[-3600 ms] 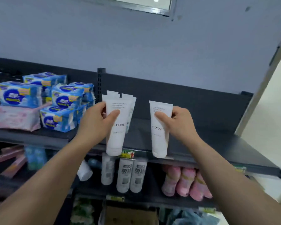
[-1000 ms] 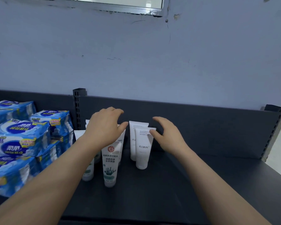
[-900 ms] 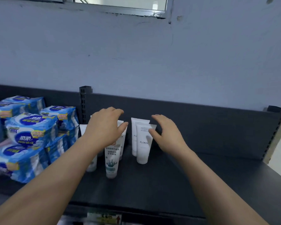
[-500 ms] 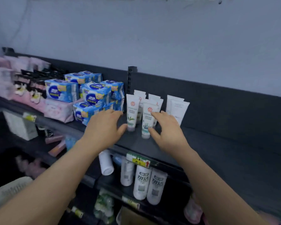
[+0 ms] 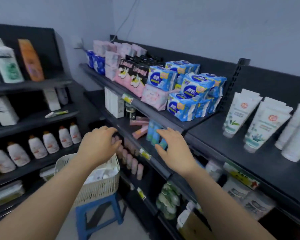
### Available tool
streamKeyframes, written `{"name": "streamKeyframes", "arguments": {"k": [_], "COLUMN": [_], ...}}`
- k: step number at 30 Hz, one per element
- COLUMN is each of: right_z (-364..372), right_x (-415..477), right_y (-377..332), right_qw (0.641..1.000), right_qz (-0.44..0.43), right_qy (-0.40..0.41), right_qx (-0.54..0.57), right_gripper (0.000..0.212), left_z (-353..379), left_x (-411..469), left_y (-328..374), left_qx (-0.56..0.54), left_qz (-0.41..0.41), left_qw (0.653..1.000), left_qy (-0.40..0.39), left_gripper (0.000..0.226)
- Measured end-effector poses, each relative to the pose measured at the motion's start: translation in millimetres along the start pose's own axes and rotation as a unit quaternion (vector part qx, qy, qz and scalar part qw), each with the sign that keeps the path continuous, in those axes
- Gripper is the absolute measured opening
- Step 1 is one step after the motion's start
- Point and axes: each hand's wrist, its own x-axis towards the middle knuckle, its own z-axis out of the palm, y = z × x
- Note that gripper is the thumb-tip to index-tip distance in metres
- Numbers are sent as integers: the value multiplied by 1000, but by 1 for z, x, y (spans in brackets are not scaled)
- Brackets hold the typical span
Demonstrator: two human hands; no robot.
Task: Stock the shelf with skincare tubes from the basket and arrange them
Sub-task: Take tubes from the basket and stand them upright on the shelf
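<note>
White tubes (image 5: 265, 126) stand in a row on the dark top shelf (image 5: 229, 151), just right of the blue packets (image 5: 190, 90). The left hand (image 5: 99, 144) hovers over the cream basket (image 5: 100, 187) on the blue stool (image 5: 95, 210), and the right hand (image 5: 176, 149) hangs by the lower shelf edge. Each grip is loose, fingers apart, holding nothing.

White skincare tubes (image 5: 235, 115), red round logo, green leaf print (rightmost ones blurred, look plain white). Matte black shelf (image 5: 249, 153). Cream basket (image 5: 100, 187), lattice-patterned wall. Blue stool (image 5: 93, 207). Blue-and-white packs (image 5: 194, 90) with yellow patches. Pink packs (image 5: 128, 80), black tops, white flower print. Orange tall bottle (image 5: 30, 59). White small bottles (image 5: 50, 143), orange caps. Pale blue-grey wall (image 5: 197, 23). Yellow-green price tags (image 5: 145, 153).
</note>
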Motion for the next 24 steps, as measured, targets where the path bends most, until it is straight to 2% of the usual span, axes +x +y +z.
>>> {"name": "streamKeyframes", "arguments": {"k": [6, 10, 12, 20, 24], "right_z": [101, 156, 184, 304, 360], "right_x": [63, 93, 102, 132, 143], "right_y": [-32, -54, -58, -27, 2], "right_qw": [996, 988, 984, 969, 964], "right_qz": [-20, 10, 25, 90, 83], "right_qy": [-83, -136, -135, -222, -241], "right_qx": [39, 71, 113, 64, 75], "right_gripper": [39, 35, 34, 31, 33], "left_z": [29, 58, 75, 174, 241], "left_x": [15, 30, 37, 65, 76], "left_y": [-109, -172, -198, -261, -282], "left_qx": [-1, -7, -6, -40, -83], "left_qz": [-89, -131, -144, -173, -190], "left_qw": [995, 988, 984, 968, 953], "left_qy": [-43, -80, -102, -178, -222], "left_gripper": [43, 43, 40, 34, 35]}}
